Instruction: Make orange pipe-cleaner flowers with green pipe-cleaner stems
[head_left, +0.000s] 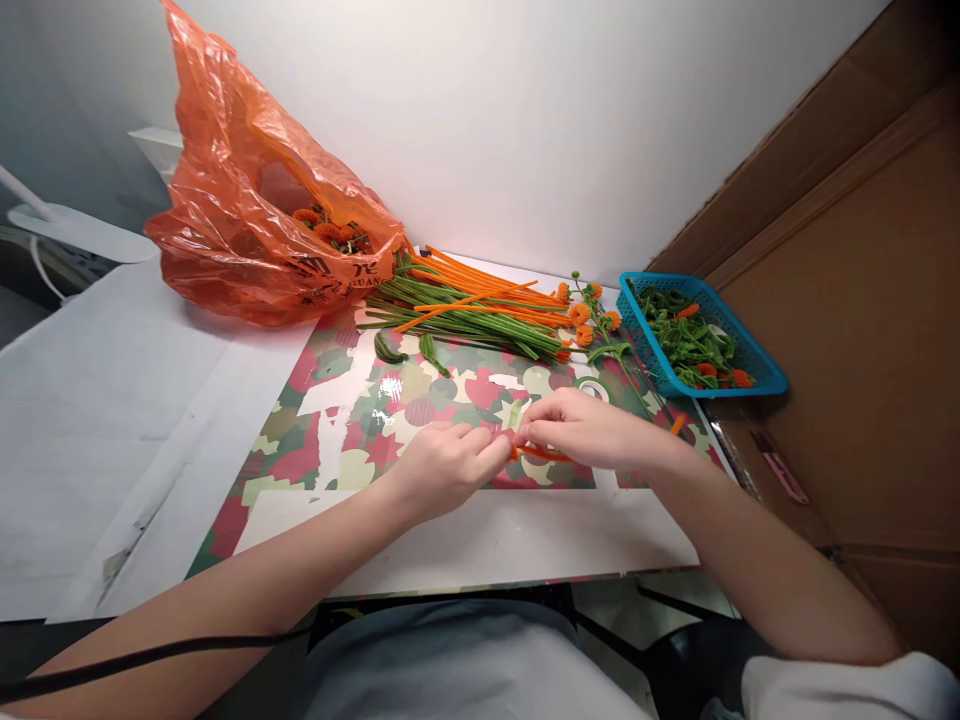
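Both of my hands meet over the camouflage-patterned sheet near the front of the table. The fingers of my left hand [448,462] are pinched on one end of an orange pipe cleaner [546,454]. My right hand [574,425] is closed at the same spot, its fingertips touching my left ones. The pipe cleaner runs to the right under my right hand, and its exact grip there is partly hidden. Beyond my hands lies a pile of green pipe cleaners [465,320] and orange pipe cleaners [487,272]. Two green leaf-shaped pieces [432,352] lie in front of the pile.
An orange plastic bag [255,230] holding orange flower-like pieces stands at the back left. Orange flowers on green stems [581,315] lie right of the pile. A blue basket [765,380] of green and orange pieces sits beside a cardboard wall [847,300]. A tape roll [596,388] lies behind my right hand.
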